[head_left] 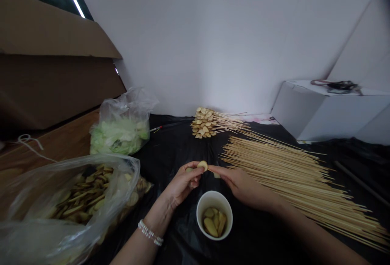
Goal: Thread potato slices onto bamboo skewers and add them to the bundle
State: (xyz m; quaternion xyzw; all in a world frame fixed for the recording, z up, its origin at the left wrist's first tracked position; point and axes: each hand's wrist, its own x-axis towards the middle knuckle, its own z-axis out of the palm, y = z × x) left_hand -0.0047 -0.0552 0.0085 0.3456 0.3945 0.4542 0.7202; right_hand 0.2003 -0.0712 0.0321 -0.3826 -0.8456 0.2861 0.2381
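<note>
My left hand (183,182) is closed in a pinch on a pale potato slice (202,165) above the black table cover. My right hand (236,183) meets it from the right, its fingers pinched at the slice; a thin skewer may be in them, but I cannot make it out. Just below both hands stands a white cup (214,215) with several potato slices inside. A pile of bare bamboo skewers (292,179) lies to the right of my right hand. Finished skewers with slices (204,123) are stacked at the back.
A clear plastic bag of potato slices (79,200) lies at the left front. Behind it is a bag of green leaves (122,133). Cardboard boxes (51,61) stand at the far left, a white box (323,110) at the right. A red pen (161,127) lies near the wall.
</note>
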